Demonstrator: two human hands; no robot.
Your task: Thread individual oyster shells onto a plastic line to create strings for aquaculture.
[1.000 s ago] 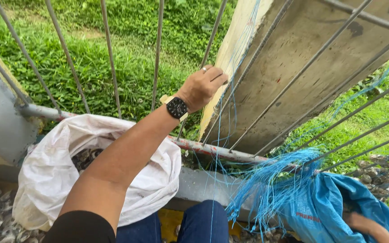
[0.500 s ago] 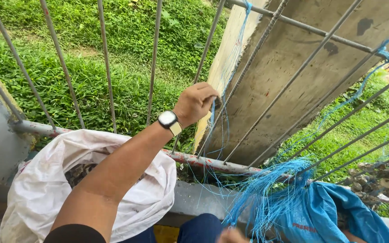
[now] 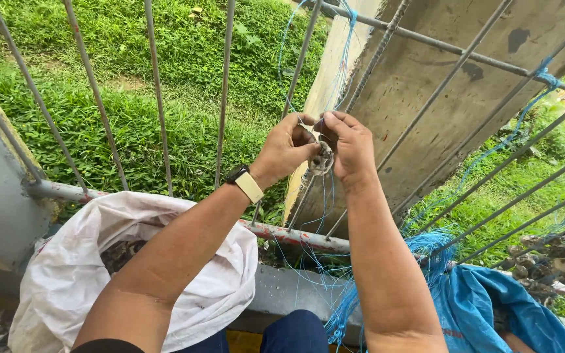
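Green grass fills the background beyond a railing of thin metal bars, with a slanted concrete slab leaning behind the bars on the right. I see both hands raised in front of the bars, meeting at one spot. My left hand, with a dark watch on a pale strap at the wrist, has its fingers curled in and pinching a small greyish shell-like piece. My right hand faces it, fingers pressed onto the same piece from the other side, so it sits between the two hands, just in front of a bar. Thin blue strings hang down from the piece and from the bars above, trailing to a frayed blue bundle by the lower rail. Below that, on the right, lies a blue sack. Further right, a cluster of rough shells hangs along the bars. Under my left forearm, an open white sack rests against the ledge, with dark shell-like bits showing inside.
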